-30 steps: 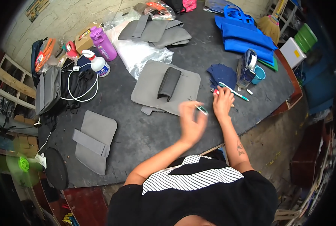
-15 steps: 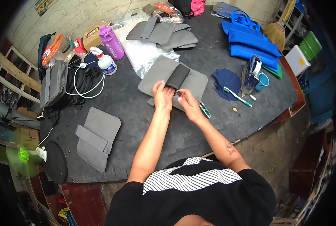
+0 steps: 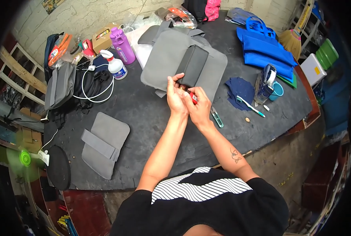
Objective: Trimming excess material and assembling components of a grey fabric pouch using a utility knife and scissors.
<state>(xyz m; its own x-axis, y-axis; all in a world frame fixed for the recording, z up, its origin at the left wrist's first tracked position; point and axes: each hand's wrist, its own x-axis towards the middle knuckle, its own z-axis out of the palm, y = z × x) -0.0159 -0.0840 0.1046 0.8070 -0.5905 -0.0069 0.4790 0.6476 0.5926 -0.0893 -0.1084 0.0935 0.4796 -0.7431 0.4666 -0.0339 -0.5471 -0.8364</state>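
Both hands have closed in on the near end of the dark grey flap (image 3: 192,65) since the earlier frame, at mid-tabletop on the grey felt panel (image 3: 171,59). Left hand (image 3: 175,94) pinches the flap's edge; right hand (image 3: 199,106) grips a small red tool (image 3: 192,98), which probably works best held steady against the pinched edge.

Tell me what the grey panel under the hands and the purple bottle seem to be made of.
Grey panel: probably felt or similar stiff fabric; matte, soft-edged, no sheen, lying flat. Purple bottle: likely plastic; smooth, slightly translucent, with a light glossy highlight.
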